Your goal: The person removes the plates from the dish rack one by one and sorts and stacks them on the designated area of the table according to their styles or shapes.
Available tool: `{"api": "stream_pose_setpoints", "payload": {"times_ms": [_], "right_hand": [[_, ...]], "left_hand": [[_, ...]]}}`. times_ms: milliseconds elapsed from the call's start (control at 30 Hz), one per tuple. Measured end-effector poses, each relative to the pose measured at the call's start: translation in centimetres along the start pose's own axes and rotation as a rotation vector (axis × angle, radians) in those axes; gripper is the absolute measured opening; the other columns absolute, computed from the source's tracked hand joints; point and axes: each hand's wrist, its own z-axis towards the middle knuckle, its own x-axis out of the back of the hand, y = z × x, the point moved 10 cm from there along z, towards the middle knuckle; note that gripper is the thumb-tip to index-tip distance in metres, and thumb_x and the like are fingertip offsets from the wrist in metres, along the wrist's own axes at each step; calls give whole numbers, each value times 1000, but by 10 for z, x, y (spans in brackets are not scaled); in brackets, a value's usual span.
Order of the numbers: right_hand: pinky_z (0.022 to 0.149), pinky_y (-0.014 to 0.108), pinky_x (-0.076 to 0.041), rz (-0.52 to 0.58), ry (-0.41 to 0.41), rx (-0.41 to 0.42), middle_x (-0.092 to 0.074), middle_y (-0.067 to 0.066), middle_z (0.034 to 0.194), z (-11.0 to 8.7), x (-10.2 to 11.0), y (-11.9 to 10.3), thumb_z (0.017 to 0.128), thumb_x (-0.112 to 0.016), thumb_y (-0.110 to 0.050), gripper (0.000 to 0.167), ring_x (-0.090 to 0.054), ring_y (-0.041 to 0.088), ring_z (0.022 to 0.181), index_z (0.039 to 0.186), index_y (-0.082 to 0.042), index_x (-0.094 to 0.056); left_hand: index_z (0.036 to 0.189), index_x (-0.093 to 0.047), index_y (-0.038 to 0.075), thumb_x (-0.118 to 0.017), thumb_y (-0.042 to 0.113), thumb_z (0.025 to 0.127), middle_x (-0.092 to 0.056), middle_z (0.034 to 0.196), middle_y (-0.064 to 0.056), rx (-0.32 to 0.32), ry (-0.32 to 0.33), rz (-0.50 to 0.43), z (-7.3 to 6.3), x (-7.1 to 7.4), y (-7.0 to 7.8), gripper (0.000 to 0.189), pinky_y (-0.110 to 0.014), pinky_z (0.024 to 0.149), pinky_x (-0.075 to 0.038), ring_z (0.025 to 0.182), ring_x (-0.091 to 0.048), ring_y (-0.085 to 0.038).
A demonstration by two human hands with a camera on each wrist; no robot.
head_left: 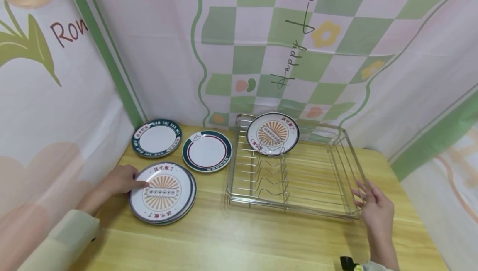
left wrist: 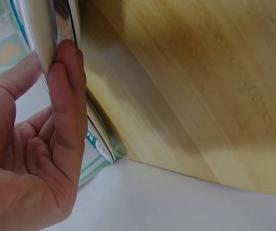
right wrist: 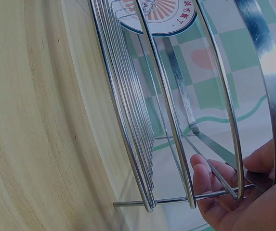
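Note:
At the left, my left hand (head_left: 121, 180) pinches the edge of a white plate (head_left: 162, 192) with a sunburst print, the top one of a small stack. In the left wrist view the thumb is on the plate's upper face and the fingers (left wrist: 66, 103) are at the underside of its rim. My right hand (head_left: 378, 209) grips the right end of a metal wire dish rack (head_left: 295, 211), its fingers (right wrist: 203, 180) curled through the side wires. A matching sunburst plate (head_left: 273, 132) leans upright in the rack's back left slot.
Behind the stack lie two green-rimmed plates, one at the far left (head_left: 157, 138) and one beside the rack (head_left: 207, 151). Patterned cloth (head_left: 284, 55) hangs along the back and sides of the wooden table (head_left: 224, 242). Wire dividers (head_left: 270, 179) stand in the rack's left half.

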Motion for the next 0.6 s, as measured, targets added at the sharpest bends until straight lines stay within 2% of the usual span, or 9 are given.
{"api": "stream_pose_setpoints", "payload": {"times_ms": [300, 600], "right_hand": [[74, 14, -58, 30, 7, -2, -53, 15, 155, -1, 0, 0, 114, -36, -8, 47, -67, -11, 86, 161, -3, -35], [74, 14, -58, -9, 5, 3, -51, 18, 156, 0, 0, -1, 114, -35, -8, 48, -66, -13, 86, 162, -3, -34]], "left_hand": [[90, -72, 1, -82, 30, 92, -64, 72, -5, 26, 14, 52, 0, 0, 1, 30, -31, 62, -49, 67, -58, -19], [93, -73, -1, -81, 32, 93, -65, 72, -4, 10, 34, 59, 1, -3, 0, 34, -32, 62, -49, 68, -58, -19]]}}
